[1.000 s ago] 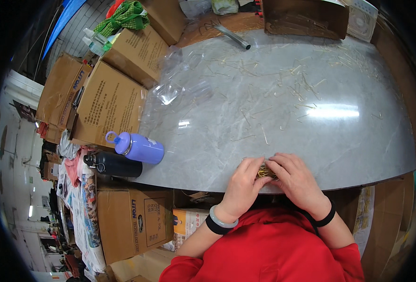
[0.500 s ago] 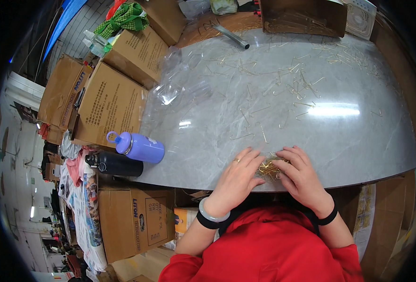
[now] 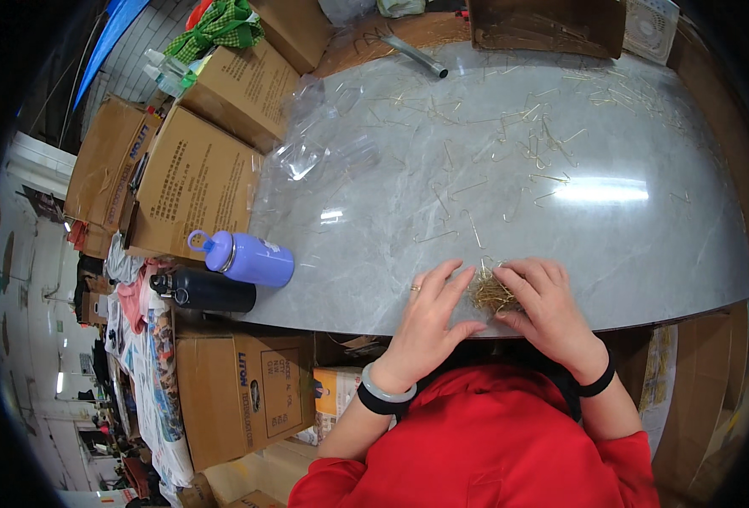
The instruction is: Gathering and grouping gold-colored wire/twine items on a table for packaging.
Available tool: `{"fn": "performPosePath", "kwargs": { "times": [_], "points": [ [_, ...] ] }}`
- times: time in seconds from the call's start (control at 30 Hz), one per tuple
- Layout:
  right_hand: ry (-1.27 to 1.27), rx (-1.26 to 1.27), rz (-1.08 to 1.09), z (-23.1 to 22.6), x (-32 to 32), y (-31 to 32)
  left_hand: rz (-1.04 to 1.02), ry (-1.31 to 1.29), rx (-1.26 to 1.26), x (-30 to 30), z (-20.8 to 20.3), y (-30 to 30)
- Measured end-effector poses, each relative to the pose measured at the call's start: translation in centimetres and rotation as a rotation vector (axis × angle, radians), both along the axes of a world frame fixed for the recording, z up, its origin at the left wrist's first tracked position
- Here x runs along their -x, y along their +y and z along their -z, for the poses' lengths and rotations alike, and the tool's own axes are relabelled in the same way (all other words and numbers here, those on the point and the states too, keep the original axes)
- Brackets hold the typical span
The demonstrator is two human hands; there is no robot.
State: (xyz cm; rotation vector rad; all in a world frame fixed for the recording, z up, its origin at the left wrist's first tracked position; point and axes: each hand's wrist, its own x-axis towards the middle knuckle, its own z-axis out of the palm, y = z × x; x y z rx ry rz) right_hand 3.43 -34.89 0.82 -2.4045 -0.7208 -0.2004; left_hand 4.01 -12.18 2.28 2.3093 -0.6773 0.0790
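Observation:
A tangled bundle of thin gold wire hooks sits at the table's near edge, between my two hands. My right hand curls round the bundle's right side, its fingers over the top and its thumb at the near side. On the left, my left hand is open, with thumb and fingers apart and a small gap between it and the bundle. Just beyond the hands, several loose wire hooks lie on the grey table. More wire hooks are scattered farther back.
A purple bottle and a black bottle lie at the table's left edge. Behind them are stacked cardboard boxes and clear plastic. A metal tube, an open carton and a white fan stand at the back.
My left hand has drawn away from the bundle to the left and opened wider. More of the bundle now shows, beside my right hand. The view has shifted slightly.

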Motion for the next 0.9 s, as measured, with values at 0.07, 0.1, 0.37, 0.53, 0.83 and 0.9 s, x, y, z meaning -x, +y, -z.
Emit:
{"fn": "performPosePath", "kwargs": {
  "times": [0.07,0.1,0.37,0.53,0.83,0.9],
  "points": [
    [-0.082,-0.016,0.045,-0.6,-0.1,0.3,0.033,-0.029,-0.071,-0.6,0.7,0.4],
    [-0.084,-0.012,0.047,-0.4,-0.1,0.3,0.069,-0.059,-0.141,-0.9,1.0,0.3],
    [0.217,-0.374,-0.032,-0.4,0.2,0.2,0.071,0.022,0.004,-1.4,2.7,-1.3],
    [0.133,-0.259,0.049,-0.9,1.9,-1.0,0.053,-0.048,-0.032,-1.4,2.6,-1.7],
    [0.236,-0.339,0.014,0.5,1.5,-0.9,0.109,-0.032,0.059,-0.9,3.7,-1.8],
    [0.214,-0.340,0.120,0.7,2.7,-0.4,0.085,-0.072,0.073,-0.8,3.6,-2.2]
  ]
}}
